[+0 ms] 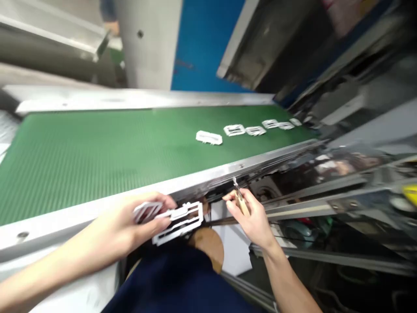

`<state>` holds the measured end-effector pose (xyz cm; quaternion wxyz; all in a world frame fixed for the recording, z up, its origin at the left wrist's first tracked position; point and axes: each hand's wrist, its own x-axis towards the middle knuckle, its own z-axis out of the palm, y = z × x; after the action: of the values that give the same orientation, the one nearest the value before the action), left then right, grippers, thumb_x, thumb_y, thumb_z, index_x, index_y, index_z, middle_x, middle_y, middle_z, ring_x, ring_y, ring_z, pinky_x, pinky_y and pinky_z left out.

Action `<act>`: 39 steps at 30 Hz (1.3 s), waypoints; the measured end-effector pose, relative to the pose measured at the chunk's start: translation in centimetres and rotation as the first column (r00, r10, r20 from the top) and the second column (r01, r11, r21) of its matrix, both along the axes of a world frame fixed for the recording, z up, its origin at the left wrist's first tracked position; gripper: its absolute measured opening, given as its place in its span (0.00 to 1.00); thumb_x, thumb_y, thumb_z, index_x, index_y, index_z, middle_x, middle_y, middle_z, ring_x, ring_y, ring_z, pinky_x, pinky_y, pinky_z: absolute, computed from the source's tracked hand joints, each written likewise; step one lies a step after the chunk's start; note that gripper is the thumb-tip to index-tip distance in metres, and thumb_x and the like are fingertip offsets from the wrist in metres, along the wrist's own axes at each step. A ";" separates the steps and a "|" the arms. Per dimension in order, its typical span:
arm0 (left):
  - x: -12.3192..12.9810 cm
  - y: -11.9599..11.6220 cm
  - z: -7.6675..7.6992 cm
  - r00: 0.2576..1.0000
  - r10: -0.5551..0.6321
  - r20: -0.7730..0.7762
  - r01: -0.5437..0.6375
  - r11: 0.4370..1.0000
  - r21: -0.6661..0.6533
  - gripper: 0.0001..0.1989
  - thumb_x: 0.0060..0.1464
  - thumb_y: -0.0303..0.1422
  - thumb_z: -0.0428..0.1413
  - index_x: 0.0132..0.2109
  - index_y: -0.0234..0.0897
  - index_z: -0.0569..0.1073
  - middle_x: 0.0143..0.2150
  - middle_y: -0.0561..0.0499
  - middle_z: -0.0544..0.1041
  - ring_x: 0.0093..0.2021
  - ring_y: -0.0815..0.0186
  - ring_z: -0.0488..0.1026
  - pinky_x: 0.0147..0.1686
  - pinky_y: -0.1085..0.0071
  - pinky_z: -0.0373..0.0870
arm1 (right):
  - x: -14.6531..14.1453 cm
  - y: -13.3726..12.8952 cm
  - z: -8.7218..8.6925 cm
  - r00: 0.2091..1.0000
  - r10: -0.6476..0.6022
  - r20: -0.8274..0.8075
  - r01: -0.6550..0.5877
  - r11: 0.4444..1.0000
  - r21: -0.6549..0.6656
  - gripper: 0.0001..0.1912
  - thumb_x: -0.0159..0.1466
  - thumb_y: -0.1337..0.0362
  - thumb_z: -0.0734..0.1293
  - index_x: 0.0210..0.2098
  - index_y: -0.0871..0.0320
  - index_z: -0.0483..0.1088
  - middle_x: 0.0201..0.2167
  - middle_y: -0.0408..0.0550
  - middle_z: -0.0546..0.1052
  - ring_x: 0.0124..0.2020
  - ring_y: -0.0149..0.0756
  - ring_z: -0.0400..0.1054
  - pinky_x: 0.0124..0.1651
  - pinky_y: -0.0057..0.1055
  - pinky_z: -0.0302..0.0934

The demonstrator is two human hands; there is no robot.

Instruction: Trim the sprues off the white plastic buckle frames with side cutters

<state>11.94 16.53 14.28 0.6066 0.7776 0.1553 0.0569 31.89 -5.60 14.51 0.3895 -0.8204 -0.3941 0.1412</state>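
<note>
In the head view, my left hand (pixel 130 221) is closed around white plastic frames with bars and slots. One white plastic frame (pixel 182 219) sticks out past the fingertips to the right, and another white slatted piece (pixel 147 211) shows between thumb and fingers. To the right, my right hand (pixel 249 215) grips a small tool (pixel 241 202) by its beige handle. Its narrow metal end points up and away, with a whitish bit at the tip; the tool's exact kind is unclear. The two hands are apart, both on the near side of the conveyor.
A green ribbed conveyor belt (pixel 107 148) runs across, edged by a metal rail (pixel 208 174). Several white frames (pixel 209 138) lie on it toward the right end. Metal machine bars (pixel 325 208) stand at right. Below is a round brown stool seat (pixel 208 247). Another person's hand (pixel 112 28) shows upper left.
</note>
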 end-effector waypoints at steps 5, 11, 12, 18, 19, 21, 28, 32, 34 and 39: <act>0.1 -3.8 -3.9 0.988 0.097 -0.117 -0.137 0.898 -0.418 0.11 0.51 0.38 0.59 0.40 0.37 0.71 0.25 0.56 0.69 0.23 0.70 0.63 0.23 0.76 0.59 | -2.5 4.2 -3.5 0.808 0.377 -0.454 -0.410 0.912 0.026 0.12 0.57 0.62 0.69 0.37 0.57 0.63 0.28 0.40 0.68 0.27 0.26 0.61 0.32 0.23 0.58; -2.5 -6.8 -8.6 0.907 0.387 -0.168 -0.413 0.730 -0.545 0.14 0.54 0.40 0.57 0.45 0.38 0.72 0.33 0.51 0.75 0.32 0.69 0.68 0.32 0.75 0.64 | -2.3 4.0 -6.1 0.803 0.243 -0.545 -0.273 0.962 0.026 0.12 0.55 0.63 0.69 0.34 0.59 0.63 0.25 0.39 0.64 0.25 0.25 0.57 0.27 0.24 0.55; -2.8 -7.3 -9.2 0.898 0.400 -0.184 -0.430 0.708 -0.560 0.13 0.54 0.40 0.57 0.44 0.38 0.72 0.33 0.51 0.75 0.32 0.69 0.68 0.32 0.76 0.64 | -2.3 4.0 -6.6 0.807 0.211 -0.552 -0.247 0.969 0.009 0.12 0.54 0.62 0.70 0.34 0.59 0.63 0.25 0.39 0.64 0.25 0.26 0.58 0.27 0.24 0.56; -2.2 -9.0 -10.7 0.839 0.461 -0.288 -0.536 0.613 -0.580 0.13 0.48 0.39 0.62 0.38 0.36 0.73 0.27 0.52 0.74 0.29 0.69 0.69 0.31 0.75 0.64 | -2.6 3.6 -8.5 0.759 0.168 -0.629 -0.234 0.972 -0.021 0.15 0.53 0.61 0.71 0.36 0.59 0.65 0.28 0.42 0.67 0.29 0.29 0.63 0.32 0.27 0.60; -2.0 -9.2 -10.9 0.826 0.477 -0.301 -0.556 0.599 -0.576 0.13 0.48 0.39 0.62 0.37 0.36 0.73 0.26 0.53 0.74 0.28 0.69 0.68 0.30 0.75 0.64 | -2.5 3.5 -8.7 0.725 0.171 -0.667 -0.237 0.971 -0.009 0.15 0.54 0.60 0.71 0.37 0.59 0.65 0.28 0.42 0.67 0.29 0.29 0.64 0.32 0.26 0.60; -1.9 -9.3 -11.1 0.810 0.488 -0.327 -0.581 0.585 -0.566 0.13 0.48 0.39 0.62 0.37 0.36 0.74 0.25 0.53 0.73 0.27 0.69 0.68 0.29 0.75 0.63 | -2.2 3.3 -8.9 0.653 0.187 -0.734 -0.244 0.969 0.030 0.14 0.57 0.58 0.69 0.37 0.59 0.64 0.27 0.42 0.68 0.29 0.30 0.66 0.31 0.26 0.60; -2.5 -8.8 -11.9 0.805 0.460 -0.375 -0.593 0.641 -0.488 0.12 0.48 0.38 0.62 0.38 0.37 0.74 0.24 0.53 0.72 0.27 0.68 0.67 0.25 0.75 0.59 | -1.9 2.9 -9.3 0.585 0.240 -0.774 -0.253 0.962 0.107 0.11 0.64 0.56 0.63 0.35 0.58 0.62 0.20 0.40 0.66 0.30 0.33 0.69 0.34 0.29 0.61; -2.4 -8.6 -12.1 0.814 0.449 -0.370 -0.580 0.669 -0.465 0.12 0.48 0.38 0.62 0.38 0.36 0.74 0.24 0.52 0.71 0.27 0.67 0.66 0.25 0.74 0.59 | -2.3 2.8 -9.6 0.582 0.210 -0.785 -0.221 0.971 0.096 0.11 0.64 0.56 0.62 0.35 0.58 0.62 0.20 0.40 0.67 0.30 0.33 0.69 0.31 0.28 0.59; -2.6 -8.5 -12.2 0.814 0.443 -0.375 -0.579 0.672 -0.462 0.12 0.47 0.38 0.61 0.38 0.37 0.74 0.24 0.53 0.70 0.26 0.67 0.65 0.24 0.74 0.58 | -2.5 2.7 -9.8 0.579 0.190 -0.793 -0.208 0.975 0.082 0.13 0.64 0.54 0.62 0.35 0.58 0.63 0.20 0.41 0.68 0.28 0.32 0.68 0.30 0.27 0.59; -3.2 -8.4 -12.5 0.819 0.424 -0.387 -0.570 0.678 -0.463 0.13 0.47 0.39 0.61 0.38 0.36 0.74 0.24 0.53 0.70 0.26 0.67 0.64 0.24 0.74 0.58 | -3.0 2.6 -10.3 0.594 0.164 -0.788 -0.187 0.980 0.063 0.14 0.63 0.53 0.62 0.34 0.59 0.63 0.21 0.42 0.69 0.25 0.29 0.65 0.28 0.27 0.59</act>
<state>8.70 8.14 1.80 0.7433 0.4926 0.4462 0.0755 28.94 -3.00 4.17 0.4965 -0.6365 -0.2594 0.5302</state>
